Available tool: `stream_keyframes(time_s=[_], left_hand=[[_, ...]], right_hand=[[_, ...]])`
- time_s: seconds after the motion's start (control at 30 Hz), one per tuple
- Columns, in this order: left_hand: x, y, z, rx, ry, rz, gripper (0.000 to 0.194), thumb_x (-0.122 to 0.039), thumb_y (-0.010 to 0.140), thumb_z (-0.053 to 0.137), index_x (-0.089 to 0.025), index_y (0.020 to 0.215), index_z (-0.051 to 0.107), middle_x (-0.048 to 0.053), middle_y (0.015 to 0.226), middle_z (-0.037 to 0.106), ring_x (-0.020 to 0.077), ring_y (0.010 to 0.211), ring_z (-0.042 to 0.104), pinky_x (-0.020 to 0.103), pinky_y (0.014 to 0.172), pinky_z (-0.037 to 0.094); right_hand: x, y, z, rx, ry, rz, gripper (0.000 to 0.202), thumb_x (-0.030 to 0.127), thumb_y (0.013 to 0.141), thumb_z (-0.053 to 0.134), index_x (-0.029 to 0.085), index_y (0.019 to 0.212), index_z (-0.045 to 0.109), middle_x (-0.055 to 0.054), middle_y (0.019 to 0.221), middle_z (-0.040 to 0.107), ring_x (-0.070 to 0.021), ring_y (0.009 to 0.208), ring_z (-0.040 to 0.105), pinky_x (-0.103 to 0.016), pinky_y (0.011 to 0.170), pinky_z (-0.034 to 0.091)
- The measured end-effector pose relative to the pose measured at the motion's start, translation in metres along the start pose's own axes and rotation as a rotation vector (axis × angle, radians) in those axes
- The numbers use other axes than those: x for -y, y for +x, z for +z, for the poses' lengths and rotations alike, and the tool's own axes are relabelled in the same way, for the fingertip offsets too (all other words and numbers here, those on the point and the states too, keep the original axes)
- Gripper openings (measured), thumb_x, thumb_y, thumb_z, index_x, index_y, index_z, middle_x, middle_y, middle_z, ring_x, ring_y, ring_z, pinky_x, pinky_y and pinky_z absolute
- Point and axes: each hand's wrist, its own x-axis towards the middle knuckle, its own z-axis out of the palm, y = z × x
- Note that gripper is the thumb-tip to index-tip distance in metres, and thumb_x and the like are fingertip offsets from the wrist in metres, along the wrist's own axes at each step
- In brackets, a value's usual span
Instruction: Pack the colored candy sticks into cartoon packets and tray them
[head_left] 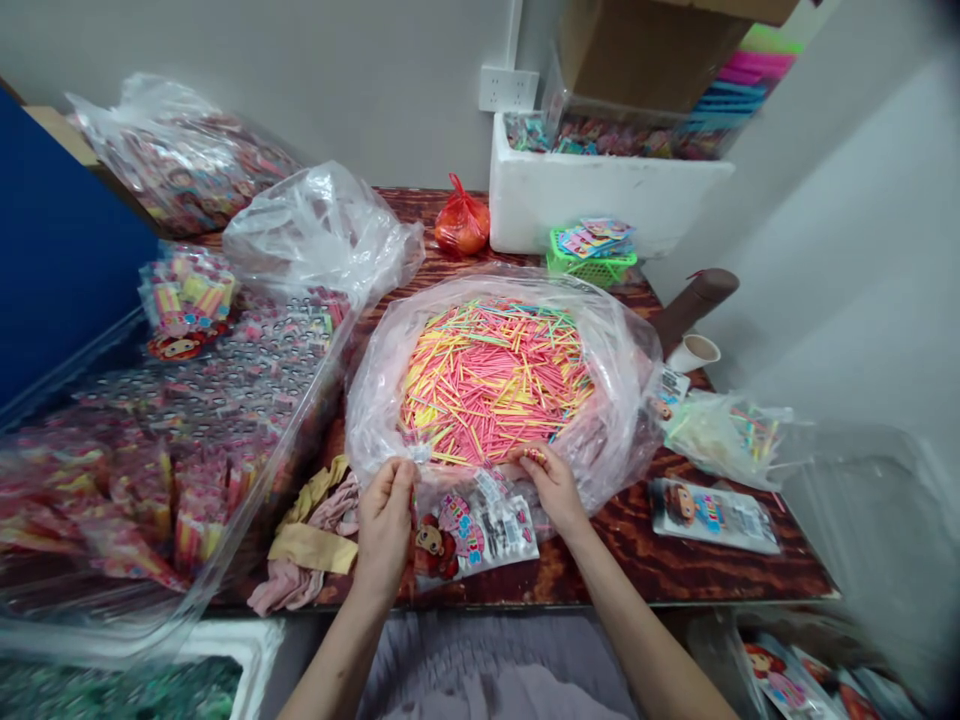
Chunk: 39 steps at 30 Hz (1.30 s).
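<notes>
A clear plastic bag [375, 370] lies spread open at the middle of the table, filled with thin coloured sticks [495, 380], mostly pink and yellow. At its near right edge, my right hand [551, 485] is closed, with a few small sticks showing at its fingertips. My left hand [385, 515] is closed at the near left edge of the bag. A bit of colour shows beside its fingers, but what it grips is mostly hidden. Between my hands lies a printed packet [480, 530] with a cartoon figure, flat on the table's near side.
To the left stands a large clear tray [300, 400] of filled packets. Crumpled cloths [319, 540] lie beside it. A white foam box [607, 190], a green basket [592, 268] and a red bag [463, 225] stand behind. A paper cup [694, 352] and another packet [716, 515] are right.
</notes>
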Motion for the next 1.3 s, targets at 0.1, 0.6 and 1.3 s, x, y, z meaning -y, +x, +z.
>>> stream_keyframes(time_s=[0.1,0.6,1.3], left_hand=[[0.0,-0.001,0.003,0.118,0.095,0.03,0.027,-0.039,0.089,0.053,-0.019,0.071,0.052,-0.004,0.065,0.044,0.0111,0.061,0.041,0.02,0.057,0.035],[0.011,0.016,-0.006,0.063,-0.213,-0.086,0.019,-0.034,0.075,0.073,-0.019,0.083,0.065,-0.004,0.073,0.061,0.0094,0.068,0.053,0.017,0.063,0.041],[0.012,0.003,0.02,0.289,0.083,0.168,0.018,-0.028,0.086,0.058,-0.017,0.074,0.067,0.001,0.076,0.061,0.0152,0.075,0.056,0.024,0.07,0.042]], right_hand=[[0.0,-0.001,0.001,-0.01,-0.015,-0.009,0.012,0.026,0.084,0.057,0.022,0.085,0.068,-0.002,0.084,0.068,-0.0202,0.084,0.063,-0.03,0.078,0.046],[0.0,-0.002,0.003,-0.049,-0.015,-0.052,0.011,0.027,0.082,0.06,0.022,0.083,0.07,-0.002,0.082,0.07,-0.0211,0.081,0.064,-0.032,0.077,0.048],[0.072,0.021,0.017,-0.051,0.792,0.125,0.012,0.034,0.081,0.072,0.024,0.088,0.069,0.0,0.084,0.074,-0.0197,0.086,0.069,-0.04,0.092,0.049]])
